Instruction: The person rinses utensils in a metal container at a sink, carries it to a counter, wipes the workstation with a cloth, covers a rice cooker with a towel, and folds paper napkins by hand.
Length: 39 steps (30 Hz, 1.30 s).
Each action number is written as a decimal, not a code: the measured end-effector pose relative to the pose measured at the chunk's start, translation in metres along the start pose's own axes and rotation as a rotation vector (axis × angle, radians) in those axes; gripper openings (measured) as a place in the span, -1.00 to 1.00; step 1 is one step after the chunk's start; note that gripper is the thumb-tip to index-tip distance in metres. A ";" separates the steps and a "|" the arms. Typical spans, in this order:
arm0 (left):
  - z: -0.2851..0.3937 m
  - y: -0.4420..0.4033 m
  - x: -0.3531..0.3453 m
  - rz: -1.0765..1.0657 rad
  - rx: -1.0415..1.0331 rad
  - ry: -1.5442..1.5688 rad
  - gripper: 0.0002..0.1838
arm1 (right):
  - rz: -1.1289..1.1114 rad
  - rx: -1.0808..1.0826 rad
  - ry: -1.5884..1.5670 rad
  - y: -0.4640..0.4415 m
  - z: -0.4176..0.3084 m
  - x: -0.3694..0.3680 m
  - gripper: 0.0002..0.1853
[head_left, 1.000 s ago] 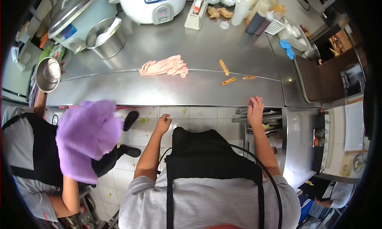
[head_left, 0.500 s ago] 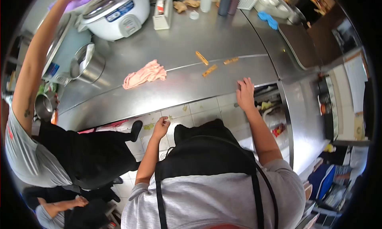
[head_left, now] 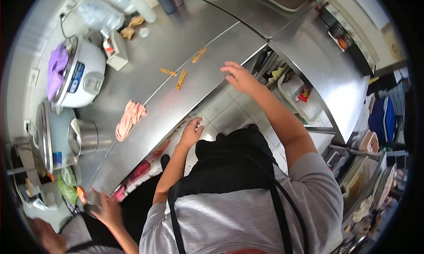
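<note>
My right hand point(head_left: 240, 77) is over the front edge of the steel counter point(head_left: 154, 108), fingers stretched and apart, holding nothing. Nearest to it on the counter are three thin yellow-brown strips, one of them by the edge side point(head_left: 198, 54); their kind I cannot make out. Lower and to the left, in front of the counter, my left hand point(head_left: 191, 132) hangs above the tiled floor with loosely bent, parted fingers and nothing in it. A crumpled pink cloth point(head_left: 130, 118) lies on the counter to the left.
A white rice cooker point(head_left: 90, 73) with a purple cloth point(head_left: 57, 71) on its lid stands left, beside a steel pot point(head_left: 84, 137). At lower left a co-worker's blurred hand point(head_left: 108, 210) holds a metal container. An open under-counter space point(head_left: 291, 90) is at right.
The view has turned, so the counter runs diagonally. My right hand has come off the counter edge. The co-worker's arm has left the purple cloth, which now rests on the cooker.
</note>
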<state>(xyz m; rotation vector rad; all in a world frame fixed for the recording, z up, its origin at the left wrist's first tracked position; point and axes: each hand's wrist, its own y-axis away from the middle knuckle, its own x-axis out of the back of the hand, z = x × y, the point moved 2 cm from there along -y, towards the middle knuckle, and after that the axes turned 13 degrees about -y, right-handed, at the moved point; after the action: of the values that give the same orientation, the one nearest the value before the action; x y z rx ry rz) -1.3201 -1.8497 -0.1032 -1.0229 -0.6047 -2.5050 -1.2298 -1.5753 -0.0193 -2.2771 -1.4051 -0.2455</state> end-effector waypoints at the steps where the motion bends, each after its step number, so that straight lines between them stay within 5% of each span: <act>1: 0.003 -0.006 -0.002 -0.008 -0.015 -0.013 -0.64 | 0.098 -0.002 0.037 0.001 -0.007 0.014 -0.73; 4: 0.011 -0.025 -0.009 -0.010 -0.051 -0.040 -0.63 | 0.398 0.117 0.372 0.011 0.012 0.077 -0.69; 8: 0.023 -0.073 -0.037 0.088 -0.158 -0.061 -0.63 | 0.690 -0.110 0.777 0.040 0.063 0.159 -0.55; 10: 0.030 -0.108 -0.058 0.176 -0.296 -0.072 -0.63 | 0.660 -0.369 0.883 0.050 0.083 0.180 -0.45; 14: 0.051 -0.172 -0.094 0.110 -0.330 -0.103 -0.62 | 0.618 -0.231 1.160 0.060 0.091 0.173 -0.39; 18: 0.028 -0.242 -0.137 0.309 -0.595 -0.217 -0.64 | 0.587 -0.194 1.203 0.064 0.087 0.167 -0.43; 26: -0.012 -0.267 -0.109 0.779 -0.639 -0.479 -0.66 | 0.566 -0.241 1.269 0.063 0.093 0.162 -0.53; 30: -0.023 -0.255 -0.093 0.927 -0.317 -0.846 -0.64 | 0.582 -0.120 1.334 0.063 0.106 0.172 -0.53; 31: -0.030 -0.257 -0.093 0.950 -0.227 -0.924 -0.63 | 0.484 -0.301 1.313 0.059 0.102 0.173 -0.41; 35: -0.038 -0.259 -0.095 0.936 -0.004 -1.008 -0.59 | 0.712 -0.108 1.388 0.072 0.094 0.145 -0.66; 39: -0.050 -0.242 -0.093 0.924 -0.069 -0.967 -0.60 | 0.705 -0.146 1.365 0.080 0.081 0.126 -0.64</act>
<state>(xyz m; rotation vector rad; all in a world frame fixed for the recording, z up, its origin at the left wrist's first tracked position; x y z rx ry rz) -1.4028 -1.6567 -0.2627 -1.9587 -0.1670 -1.1606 -1.1072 -1.4679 -0.0657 -1.7660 0.1054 -1.3227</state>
